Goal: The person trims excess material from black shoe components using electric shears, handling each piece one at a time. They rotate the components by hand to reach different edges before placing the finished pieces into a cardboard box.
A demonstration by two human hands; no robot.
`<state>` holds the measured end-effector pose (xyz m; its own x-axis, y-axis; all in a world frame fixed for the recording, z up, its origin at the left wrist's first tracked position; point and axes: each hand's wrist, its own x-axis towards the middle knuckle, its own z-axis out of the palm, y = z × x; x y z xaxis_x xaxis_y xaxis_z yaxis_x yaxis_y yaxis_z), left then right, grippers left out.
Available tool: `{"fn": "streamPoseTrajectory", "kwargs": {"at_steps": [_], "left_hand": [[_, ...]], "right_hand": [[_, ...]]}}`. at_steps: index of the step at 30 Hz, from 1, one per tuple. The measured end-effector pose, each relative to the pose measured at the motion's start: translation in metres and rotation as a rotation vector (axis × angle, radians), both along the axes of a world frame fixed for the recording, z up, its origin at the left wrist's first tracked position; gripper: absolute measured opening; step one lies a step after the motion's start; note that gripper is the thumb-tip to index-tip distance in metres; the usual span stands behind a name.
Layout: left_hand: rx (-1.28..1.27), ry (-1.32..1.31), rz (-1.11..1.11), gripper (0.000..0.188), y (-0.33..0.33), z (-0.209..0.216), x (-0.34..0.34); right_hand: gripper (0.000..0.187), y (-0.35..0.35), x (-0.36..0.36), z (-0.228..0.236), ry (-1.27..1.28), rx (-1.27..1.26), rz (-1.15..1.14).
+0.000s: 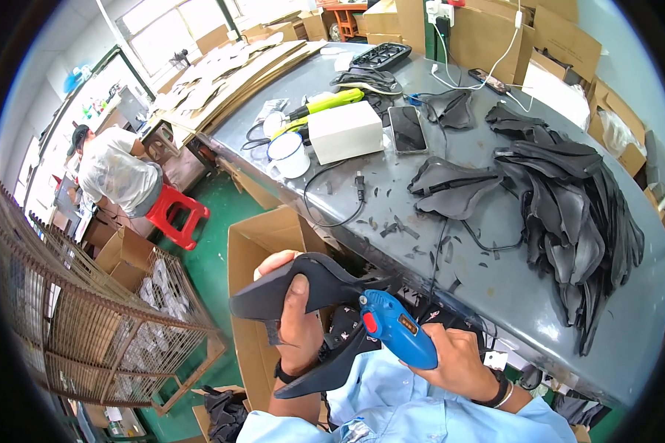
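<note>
My left hand (292, 317) grips a curved black rubber-like shaped piece (303, 284), thumb pressed on its upper face, held over my lap beside the table edge. My right hand (451, 362) holds a blue hand-held electric tool (395, 328) with a red button, its tip against the black piece near the middle. A black cable runs from the tool up onto the grey table (495, 288). Both wrists wear dark bands, and light blue sleeves cover my arms.
A heap of black shaped pieces (576, 214) lies on the table's right, with trimmed scraps (399, 225) nearby. A white box (345, 131), white mug (290, 155), phone (407, 128), open cardboard box (255, 251), wire cage (89, 317), and a seated person (114, 173) on a red stool are around.
</note>
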<state>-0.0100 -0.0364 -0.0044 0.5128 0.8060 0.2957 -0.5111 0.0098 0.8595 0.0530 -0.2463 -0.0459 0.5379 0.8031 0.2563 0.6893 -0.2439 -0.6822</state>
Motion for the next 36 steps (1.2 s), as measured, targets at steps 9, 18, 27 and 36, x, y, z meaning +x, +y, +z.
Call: {"fn": "streamPoseTrajectory", "kwargs": {"at_steps": [9, 18, 27, 36], "left_hand": [[0.026, -0.068, 0.086, 0.034, -0.022, -0.012, 0.006], [-0.007, -0.047, 0.124, 0.034, -0.033, -0.022, 0.005], [0.005, 0.056, 0.077, 0.033, -0.03, -0.007, -0.005], [0.193, 0.402, -0.271, 0.027, -0.006, 0.01, -0.018]], "right_hand": [[0.05, 0.005, -0.003, 0.01, 0.043, 0.026, 0.008], [0.054, 0.013, -0.01, 0.017, 0.093, 0.04, -0.002], [0.052, 0.016, -0.016, 0.01, -0.117, 0.084, -0.063], [0.051, 0.014, -0.016, 0.009, -0.169, 0.032, -0.054]]}}
